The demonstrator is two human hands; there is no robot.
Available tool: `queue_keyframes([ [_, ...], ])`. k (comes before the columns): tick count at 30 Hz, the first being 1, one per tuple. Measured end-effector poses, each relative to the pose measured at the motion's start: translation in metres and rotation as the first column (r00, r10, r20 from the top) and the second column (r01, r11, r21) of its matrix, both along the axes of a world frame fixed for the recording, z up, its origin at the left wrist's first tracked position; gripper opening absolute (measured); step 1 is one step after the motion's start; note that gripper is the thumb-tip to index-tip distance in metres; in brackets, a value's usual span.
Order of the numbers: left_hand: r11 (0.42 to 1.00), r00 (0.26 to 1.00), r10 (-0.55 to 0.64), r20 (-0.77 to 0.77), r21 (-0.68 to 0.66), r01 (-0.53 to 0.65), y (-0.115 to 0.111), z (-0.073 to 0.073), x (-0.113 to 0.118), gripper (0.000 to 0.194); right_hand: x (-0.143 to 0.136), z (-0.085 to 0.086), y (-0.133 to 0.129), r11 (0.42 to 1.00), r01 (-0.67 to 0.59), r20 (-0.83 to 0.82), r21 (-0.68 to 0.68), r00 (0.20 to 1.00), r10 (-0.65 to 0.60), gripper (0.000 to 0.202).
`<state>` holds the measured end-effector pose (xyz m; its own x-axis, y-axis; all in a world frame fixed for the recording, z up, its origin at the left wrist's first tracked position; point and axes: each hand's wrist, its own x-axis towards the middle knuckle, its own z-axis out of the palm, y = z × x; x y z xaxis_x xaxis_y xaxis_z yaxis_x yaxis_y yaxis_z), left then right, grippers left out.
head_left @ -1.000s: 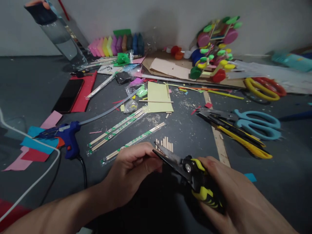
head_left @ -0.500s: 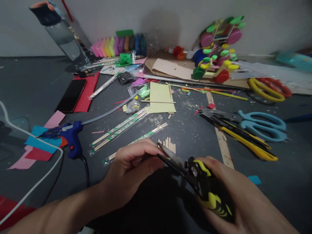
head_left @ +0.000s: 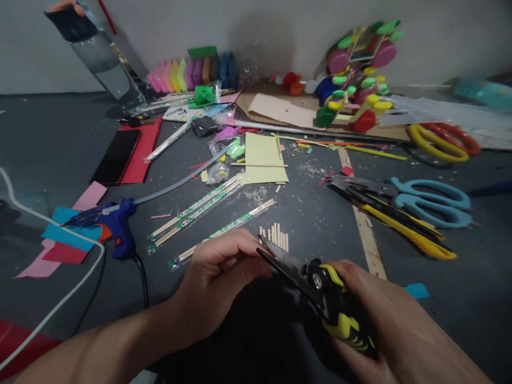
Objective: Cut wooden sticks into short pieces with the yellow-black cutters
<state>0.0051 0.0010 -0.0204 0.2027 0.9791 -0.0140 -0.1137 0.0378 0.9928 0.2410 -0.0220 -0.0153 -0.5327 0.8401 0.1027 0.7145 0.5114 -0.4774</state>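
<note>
In my right hand (head_left: 384, 320) is a pair of black-and-yellow snips (head_left: 320, 290), its fingers wrapped round the handles. The two blades stand slightly apart and point left, tips close to the fingertips of my left hand (head_left: 228, 277). That hand is closed, thumb against the curled fingers. Whatever it pinches is hidden from this angle. Just behind the blades several short cut wooden sticks (head_left: 276, 234) are lined up side by side on the dark table. Paper-wrapped chopsticks (head_left: 244, 218) lie past my left hand.
At left are a blue glue gun (head_left: 120, 229) with its cord, a phone (head_left: 120, 154) and a tilted water bottle (head_left: 104, 64). Blue scissors (head_left: 432, 200) and a yellow cutter (head_left: 408, 232) lie at right. Small colourful wheeled models (head_left: 360, 80) stand behind, near a yellow paper sheet (head_left: 260, 149).
The gap between the snips' blades has narrowed a little, and the lower handle has shifted slightly left. My left hand is nearly still.
</note>
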Motion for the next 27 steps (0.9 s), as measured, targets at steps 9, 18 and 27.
queue_keyframes([
  [9, 0.966, 0.976, -0.024, 0.218, -0.247, 0.078, -0.002, -0.014, 0.002, 0.014, 0.002, -0.002, 0.001, 1.000, 0.001, 0.034, 0.026, 0.999, -0.002, 0.012],
  [18, 0.974, 0.964, -0.022, 0.264, -0.211, 0.081, 0.001, -0.010, 0.001, 0.011, 0.003, 0.003, 0.006, 0.999, 0.040, -0.033, -0.028, 0.999, -0.041, 0.012],
  [27, 0.991, 0.975, -0.109, 0.193, -0.054, 0.122, 0.002, -0.007, -0.004, 0.020, 0.006, 0.001, 0.004, 0.997, -0.011, -0.027, -0.079, 1.000, 0.009, 0.032],
])
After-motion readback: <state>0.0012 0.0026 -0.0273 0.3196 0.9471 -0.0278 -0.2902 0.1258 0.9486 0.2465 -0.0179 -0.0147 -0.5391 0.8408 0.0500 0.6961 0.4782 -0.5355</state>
